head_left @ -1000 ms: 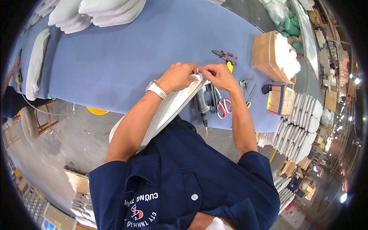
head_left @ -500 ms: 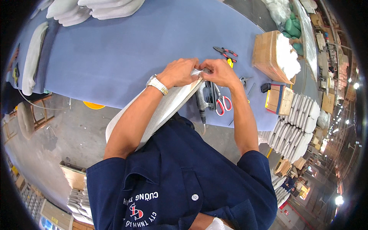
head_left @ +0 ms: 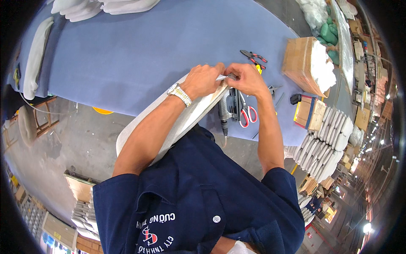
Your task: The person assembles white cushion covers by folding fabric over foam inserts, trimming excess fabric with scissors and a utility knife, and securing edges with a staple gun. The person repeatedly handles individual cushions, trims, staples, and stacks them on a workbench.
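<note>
A long, light grey padded cushion (head_left: 194, 113) leans from my lap up to the table edge, its pale underside turned partly toward me. At its far corner my left hand (head_left: 205, 80), with a metal watch on the wrist, is closed on the cushion's fabric edge. Close beside it, my right hand (head_left: 247, 79) pinches at the same corner, thumb and fingers together on a grey bit of the covering. A small whitish flap sticks out between the two hands. My fingers hide most of that corner. Below the right hand lie a dark air tool (head_left: 224, 112) and red-handled scissors (head_left: 244, 116).
On the blue-covered table (head_left: 127, 55) are pliers (head_left: 253, 56), an open carton (head_left: 298, 63) of white stuffing and a smaller box (head_left: 311, 112). Grey cushions (head_left: 131, 6) lie at the far left. More cushions (head_left: 323, 137) are stacked off the right end.
Both hands stay at the cushion's corner. The left hand has shifted slightly right, and the whitish flap between the hands shows more pointed. The view has moved a little.
</note>
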{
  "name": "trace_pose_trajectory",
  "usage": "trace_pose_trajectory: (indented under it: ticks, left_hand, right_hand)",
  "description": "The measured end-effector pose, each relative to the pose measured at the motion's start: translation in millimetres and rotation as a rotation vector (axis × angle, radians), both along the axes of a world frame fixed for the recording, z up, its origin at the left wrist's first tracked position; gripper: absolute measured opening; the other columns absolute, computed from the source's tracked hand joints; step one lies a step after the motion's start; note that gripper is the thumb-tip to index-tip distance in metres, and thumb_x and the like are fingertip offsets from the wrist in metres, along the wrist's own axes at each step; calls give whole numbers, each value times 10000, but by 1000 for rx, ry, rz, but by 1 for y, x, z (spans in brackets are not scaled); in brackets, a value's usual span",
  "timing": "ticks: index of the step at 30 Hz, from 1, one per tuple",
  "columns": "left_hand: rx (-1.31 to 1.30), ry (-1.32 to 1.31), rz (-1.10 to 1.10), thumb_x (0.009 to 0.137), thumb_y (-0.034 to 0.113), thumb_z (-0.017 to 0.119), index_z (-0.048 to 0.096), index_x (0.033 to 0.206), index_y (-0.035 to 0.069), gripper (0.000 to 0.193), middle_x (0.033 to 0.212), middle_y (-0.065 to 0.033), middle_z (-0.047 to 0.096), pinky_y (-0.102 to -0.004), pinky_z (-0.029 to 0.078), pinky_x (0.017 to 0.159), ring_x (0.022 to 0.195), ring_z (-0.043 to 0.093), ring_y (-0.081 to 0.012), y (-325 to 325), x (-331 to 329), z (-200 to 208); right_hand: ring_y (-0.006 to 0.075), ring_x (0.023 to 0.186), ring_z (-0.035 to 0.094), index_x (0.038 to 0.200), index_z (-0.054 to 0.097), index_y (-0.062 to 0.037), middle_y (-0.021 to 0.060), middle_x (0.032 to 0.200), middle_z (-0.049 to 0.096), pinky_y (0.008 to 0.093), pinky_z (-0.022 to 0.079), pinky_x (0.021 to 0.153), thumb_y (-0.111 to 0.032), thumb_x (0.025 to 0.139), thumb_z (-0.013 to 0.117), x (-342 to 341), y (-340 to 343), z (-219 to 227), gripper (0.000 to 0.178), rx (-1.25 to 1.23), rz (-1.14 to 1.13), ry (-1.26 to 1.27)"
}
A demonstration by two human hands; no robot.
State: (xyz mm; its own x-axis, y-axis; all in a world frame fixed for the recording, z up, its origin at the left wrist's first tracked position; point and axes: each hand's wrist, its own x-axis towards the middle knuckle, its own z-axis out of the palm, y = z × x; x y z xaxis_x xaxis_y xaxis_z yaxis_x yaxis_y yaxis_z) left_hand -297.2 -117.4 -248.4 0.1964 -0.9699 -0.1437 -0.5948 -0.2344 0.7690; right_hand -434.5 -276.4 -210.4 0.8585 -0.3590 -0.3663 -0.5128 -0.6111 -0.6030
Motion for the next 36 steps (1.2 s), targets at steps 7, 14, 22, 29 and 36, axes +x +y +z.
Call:
trace_pose_trajectory:
  ticks: [7,14,22,29,36]
  left_hand:
    - [-75,118,47,936,323,718,679,1218,31,408,1035,-228,764,-474,563,886,982,744,-369,12,27,-5]
    - [62,266,376,1065,441,596,719,1243,-3,494,1191,-130,753,-366,526,1019,1149,677,-212,184,120,42]
    - [-218,427,1224,1147,495,254,734,1237,-19,709,1193,-151,752,-360,505,1022,1088,683,-206,369,12,13]
    - [-433,261,1386,1137,551,212,796,939,-37,852,852,-120,769,-336,505,847,824,660,-186,297,33,27]
    - [-554,252,1152,1142,511,278,754,837,-53,799,797,-145,746,-334,540,753,734,663,-194,258,113,36]
  right_hand:
    - [297,749,714,1005,764,-73,148,830,738,391,542,695,-323,775,761,13,7,-11,340,-83,-27,-123]
    - [253,771,717,1007,741,-41,133,890,762,373,545,736,-340,858,761,60,32,9,334,-275,40,-210]
    - [250,720,686,975,739,-21,123,791,725,384,520,695,-342,852,748,84,31,6,344,-211,11,-126]
    - [102,695,571,978,727,16,44,763,694,303,483,660,-263,914,736,48,8,-25,287,-117,-121,-244]
    - [90,765,551,1096,701,49,-3,844,662,272,468,720,-265,1002,706,-13,24,-64,328,-47,-403,-365]
